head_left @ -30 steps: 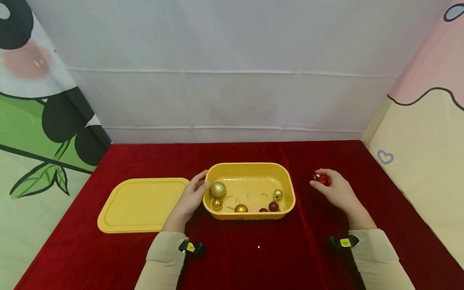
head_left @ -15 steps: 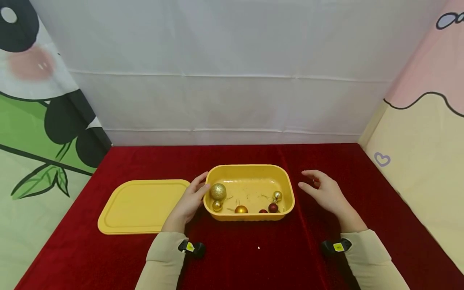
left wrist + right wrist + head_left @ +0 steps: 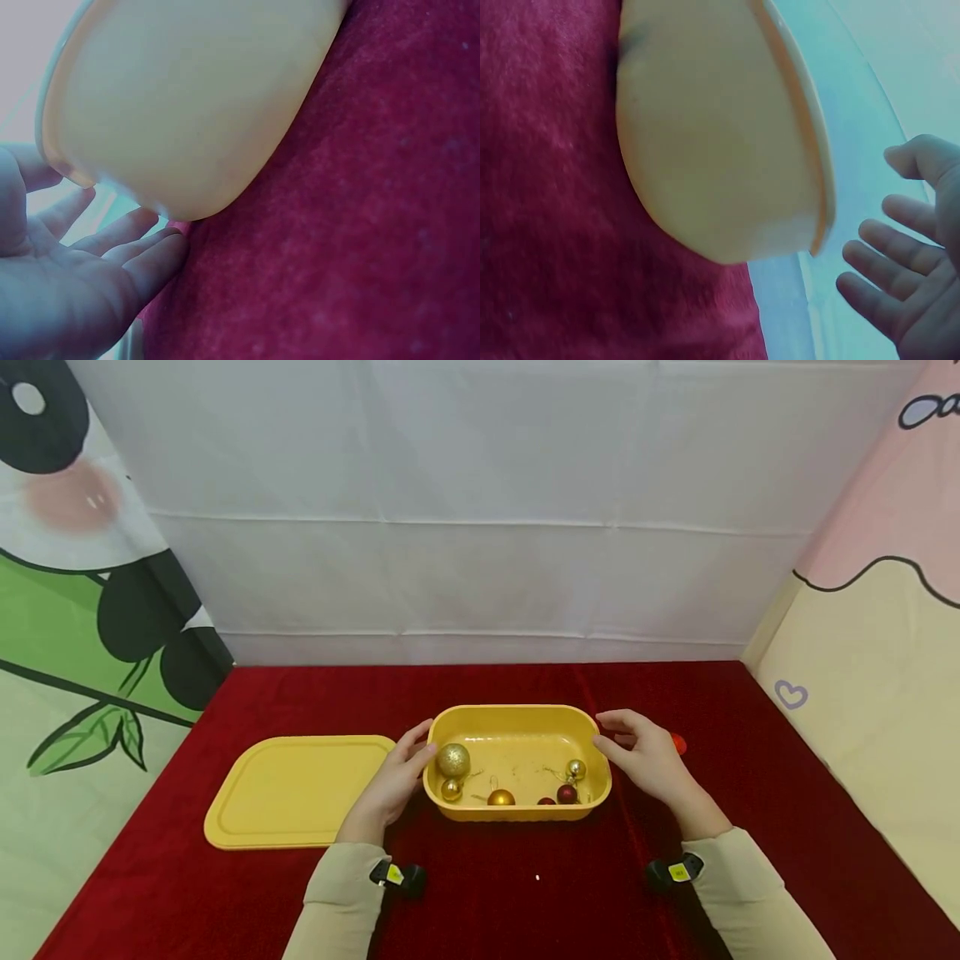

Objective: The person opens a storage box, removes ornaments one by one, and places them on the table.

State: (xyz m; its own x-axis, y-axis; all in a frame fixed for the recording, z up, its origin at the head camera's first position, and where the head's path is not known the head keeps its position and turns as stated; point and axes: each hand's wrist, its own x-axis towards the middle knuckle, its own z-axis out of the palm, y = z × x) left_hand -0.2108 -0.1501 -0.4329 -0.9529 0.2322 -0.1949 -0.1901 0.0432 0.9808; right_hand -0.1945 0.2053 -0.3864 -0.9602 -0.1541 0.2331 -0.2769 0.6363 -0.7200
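Observation:
A yellow rectangular box [image 3: 517, 814] stands at the middle of the table with Christmas baubles inside. A glittery gold bauble [image 3: 453, 760] and a small gold bauble [image 3: 452, 789] lie at its left end. Toward the front are an orange-gold bauble [image 3: 501, 797] and a partly hidden red one. A dark red bauble [image 3: 567, 794] and a shiny gold bauble [image 3: 576, 769] lie at the right. My left hand [image 3: 393, 781] rests its loosely extended fingers against the box's left end. My right hand [image 3: 648, 760], fingers spread and holding nothing, is beside the right rim.
A yellow lid [image 3: 296, 793] lies flat to the left of the box. One bright red bauble [image 3: 678, 743] lies on the red cloth [image 3: 480, 893], partly hidden behind the right hand. White curtain [image 3: 480, 577] hangs behind the table, with printed cloth at both sides.
My right hand has let go of the red bauble, leaving it on the cloth, and moved left to the box's right rim. The left hand keeps its place at the box.

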